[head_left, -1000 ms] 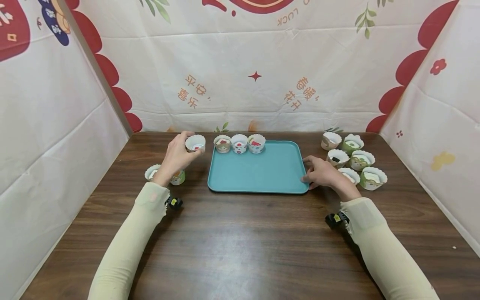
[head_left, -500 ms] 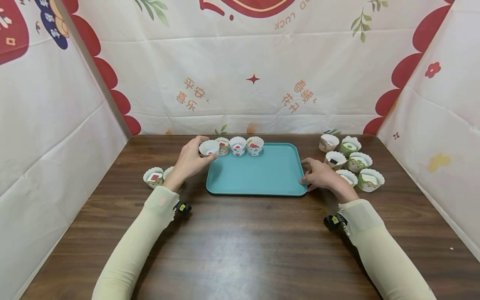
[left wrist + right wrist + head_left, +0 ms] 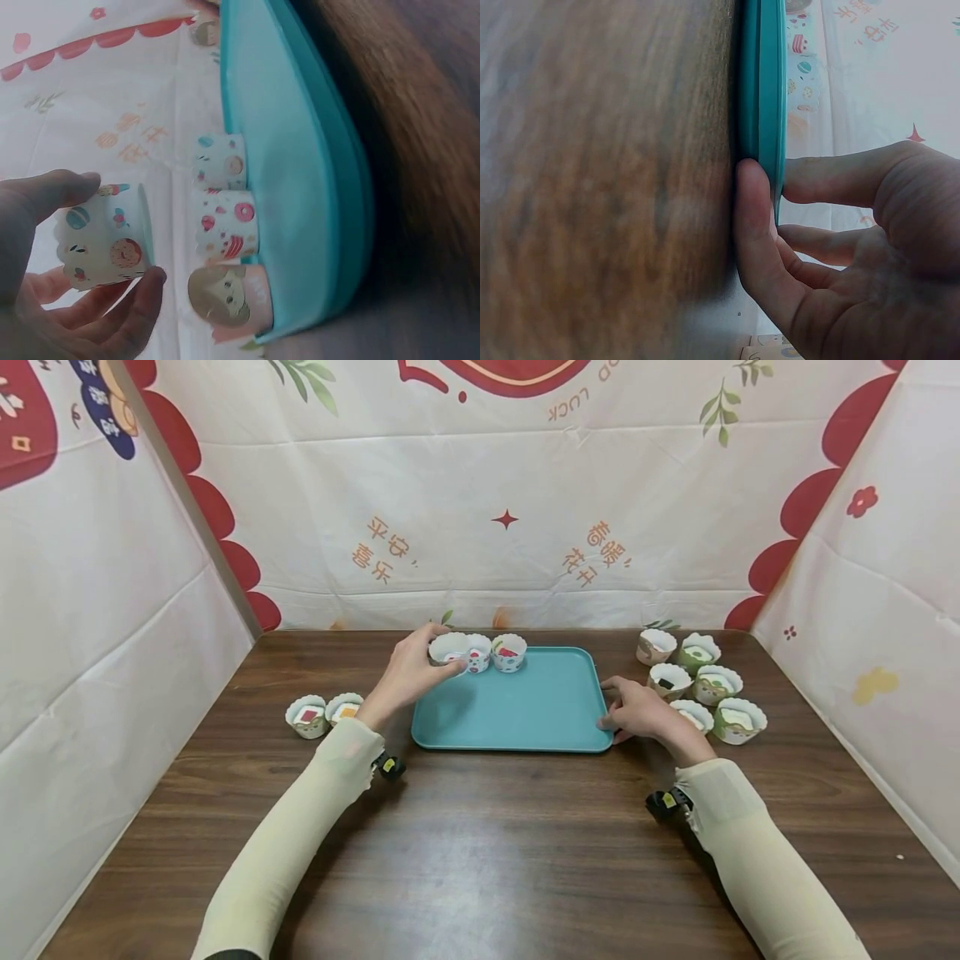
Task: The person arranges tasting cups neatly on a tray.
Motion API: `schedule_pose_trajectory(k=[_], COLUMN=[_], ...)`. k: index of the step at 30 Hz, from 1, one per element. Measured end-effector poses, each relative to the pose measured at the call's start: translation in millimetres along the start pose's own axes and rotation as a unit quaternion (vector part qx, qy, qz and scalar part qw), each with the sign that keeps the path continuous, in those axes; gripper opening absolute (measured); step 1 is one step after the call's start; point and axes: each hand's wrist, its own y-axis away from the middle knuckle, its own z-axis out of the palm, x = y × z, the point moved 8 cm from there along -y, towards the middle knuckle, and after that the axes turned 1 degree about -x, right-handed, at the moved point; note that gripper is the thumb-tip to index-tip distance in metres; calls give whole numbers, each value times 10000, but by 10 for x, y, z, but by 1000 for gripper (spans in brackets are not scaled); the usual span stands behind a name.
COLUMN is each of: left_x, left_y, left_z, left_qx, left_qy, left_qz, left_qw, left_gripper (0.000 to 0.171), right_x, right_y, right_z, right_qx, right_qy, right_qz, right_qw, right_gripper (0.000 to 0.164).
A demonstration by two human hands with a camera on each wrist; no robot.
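Pinching a pale printed cup [image 3: 112, 240] between thumb and fingers, the left hand [image 3: 412, 670] hangs over the far left corner of the blue tray [image 3: 517, 710]. And look at the right hand [image 3: 641, 708]: it grips the tray's right edge, fingers to either side of the rim. So both hands are busy, one with a cup, one with the tray.

Along the tray's far edge, a tidy row: a tan animal-face cup [image 3: 231, 302] by the left corner, then a red-dotted cup [image 3: 478, 656], then a third cup [image 3: 509, 655]. From above, the pinched cup's height is hard to judge; the left wrist view does show a gap between it and the row.

It all hinges on the line-up: the tray's long axis runs left to right, parallel to the table's [image 3: 480, 860] far edge; the pinched cup is above its left end, right hand well apart at the other, bare blue surface lying rightward and nearer.

Out toward the table's left edge, a red-filled cup [image 3: 307, 717] and an orange-filled cup [image 3: 346, 712] stand side by side. Past the right hand, a cluster of six cups [image 3: 712, 693] stands toward the table's far right corner.
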Motion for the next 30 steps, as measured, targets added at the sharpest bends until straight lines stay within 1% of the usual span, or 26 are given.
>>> schedule_pose_trajectory(k=[3,6,10,13,17,25,30], left_x=[48,92,163,226,319,473,543], left_y=[-64,-114,-179,-237,-309,-400,-453], left_z=[70,156,272,346,443,667,767], left_qx=[-8,-85,-203,-235,-326,-746,-846], left_qy=[6,29,-32,-166,-255,-120,-332], left_qz=[56,105,264,382,445,552,648], left_qw=[10000,9999,9994,9989,9982,9956,9938], left_gripper=[59,59,58,58,61,64,62], right_x=[-3,3,17,25,19,-2,-11], right_y=[8,8,1,0,5,18,17], right_z=[3,13,24,21,4,-1,-12], right_qx=[-3,-2,-1,5,13,12,41], right_qy=[-27,-58,-55,-10,46,22,42], right_qz=[0,0,4,24,11,3,26], right_qw=[10000,10000,10000,10000,10000,10000,10000], right_gripper=[73,73,72,72,73,73,74])
